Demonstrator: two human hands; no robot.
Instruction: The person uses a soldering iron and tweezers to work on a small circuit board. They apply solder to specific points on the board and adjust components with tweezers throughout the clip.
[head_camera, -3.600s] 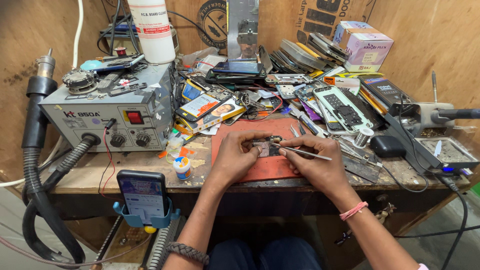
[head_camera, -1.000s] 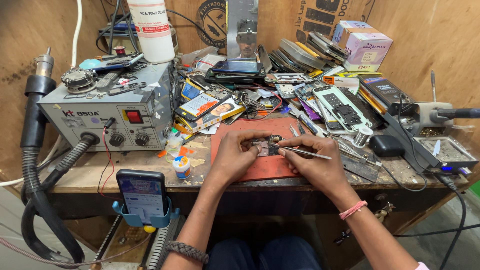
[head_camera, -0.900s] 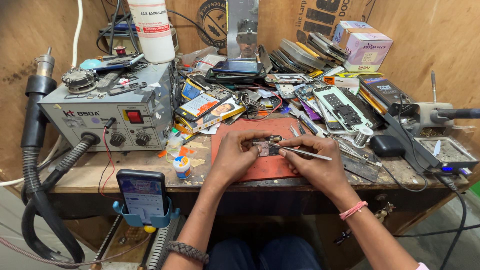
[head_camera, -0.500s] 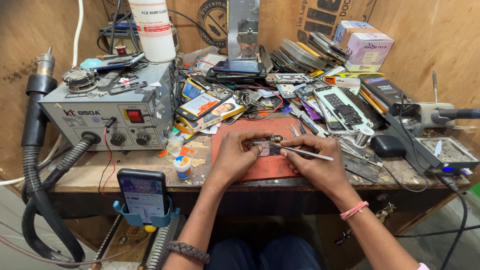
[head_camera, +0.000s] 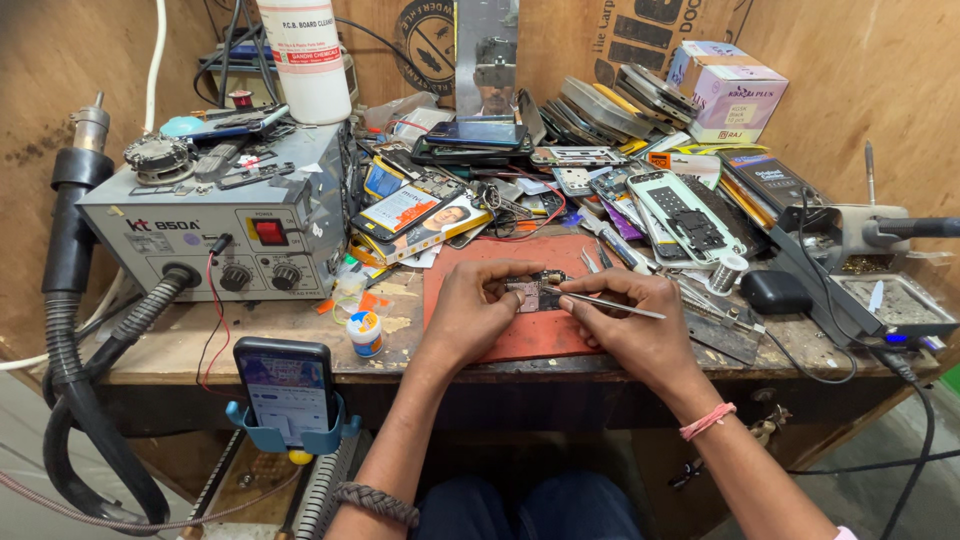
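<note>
Bare wooden desk (head_camera: 180, 345) at lower left gives room; heaped phone parts (head_camera: 620, 160) crowd the upper centre, grey rework station (head_camera: 215, 215) blocks the left.

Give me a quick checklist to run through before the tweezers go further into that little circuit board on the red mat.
1. Left hand pinning the small circuit board: ok.
2. Tweezers gripped in right hand, tips at the board: ok.
3. Board resting on the red mat, not bare wood: ok.
4. Tweezer tips on the intended part: cannot tell, too small.
5. Glue pot clear of the hands: ok.
6. Space around the mat: not ok, crowded by loose phone parts.
</note>
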